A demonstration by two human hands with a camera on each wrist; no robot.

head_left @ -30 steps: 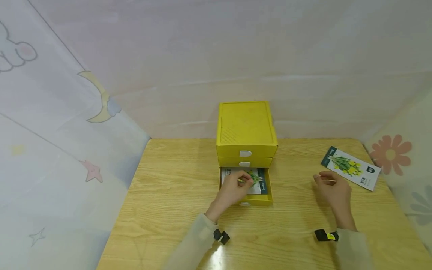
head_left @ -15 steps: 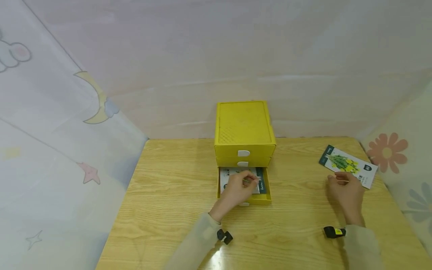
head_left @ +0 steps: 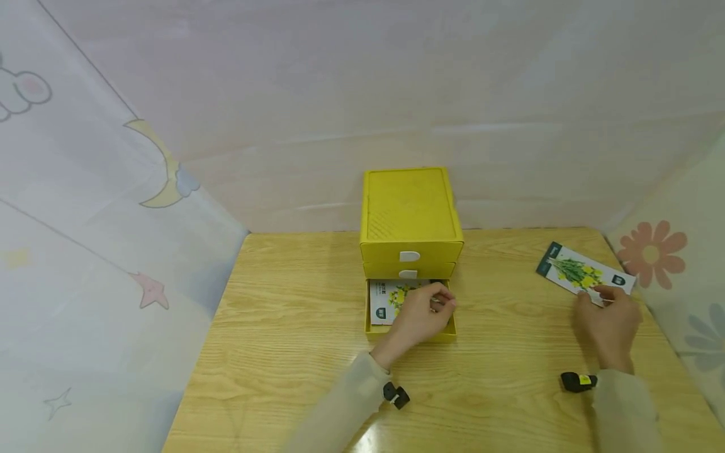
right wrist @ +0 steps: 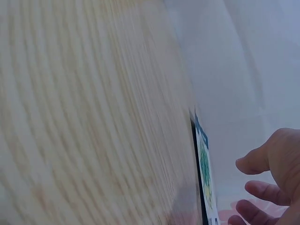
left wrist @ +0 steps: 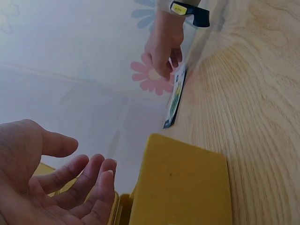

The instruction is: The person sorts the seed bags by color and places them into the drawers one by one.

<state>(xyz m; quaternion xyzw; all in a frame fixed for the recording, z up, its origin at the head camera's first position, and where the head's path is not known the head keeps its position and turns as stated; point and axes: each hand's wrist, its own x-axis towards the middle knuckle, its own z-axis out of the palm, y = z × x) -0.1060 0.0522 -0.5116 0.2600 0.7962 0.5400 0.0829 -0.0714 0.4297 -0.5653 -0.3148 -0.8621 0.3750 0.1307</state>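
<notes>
My left hand (head_left: 421, 314) hovers over the pulled-out bottom drawer (head_left: 381, 332) of a small yellow drawer cabinet (head_left: 408, 207). In the left wrist view its thumb and loosely bent fingers (left wrist: 96, 187) stand apart, with nothing between them. Flat in the drawer lies a seed packet (head_left: 391, 305) printed with yellow flowers, its right part hidden by the hand. A second such packet (head_left: 572, 267) lies on the table at the right. My right hand (head_left: 612, 321) is at this packet's near edge, overlapping it in the head view; the right wrist view shows its fingers (right wrist: 260, 192) spread and holding nothing.
Two upper drawers of the cabinet are closed, each with a white pull (head_left: 410, 257). The wooden table (head_left: 294, 302) ends at a pale curtain (head_left: 306, 157) behind and at both sides. Each wrist wears a black camera band (head_left: 578, 382).
Both hands have moved right: the left along the drawer, uncovering more of the packet's left part, the right to the packet on the table. The packets and cabinet stay in place.
</notes>
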